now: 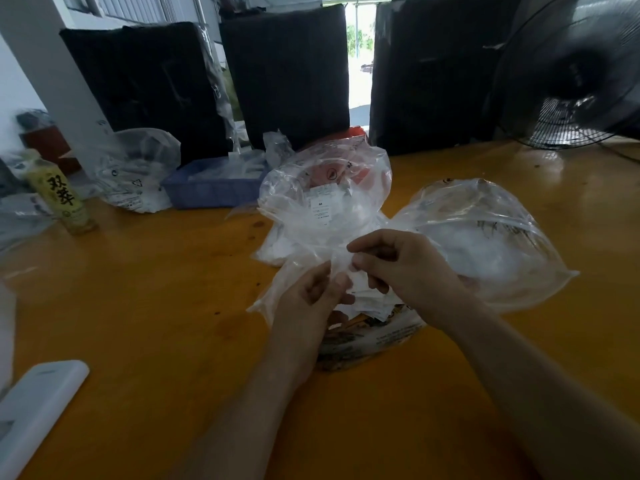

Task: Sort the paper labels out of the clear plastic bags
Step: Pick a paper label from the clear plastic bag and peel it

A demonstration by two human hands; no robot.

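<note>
Both hands meet at the middle of a yellow table (145, 306). My left hand (311, 296) grips the bottom edge of a crumpled clear plastic bag (325, 202) that carries a white paper label (320, 207). My right hand (398, 268) pinches the same bag's plastic with thumb and forefinger. A second clear bag (485, 237) billows out to the right behind my right hand. Under the hands lies a heap of white paper labels (372, 304) on a printed bag (363, 341).
A blue tray (207, 192) with plastic pieces stands behind, next to a pile of clear bags (135, 171) and a yellow-green bottle (65, 199). Three dark wrapped bales (287, 71) line the back. A fan (575, 81) stands at right. A white flat object (38, 410) lies front left.
</note>
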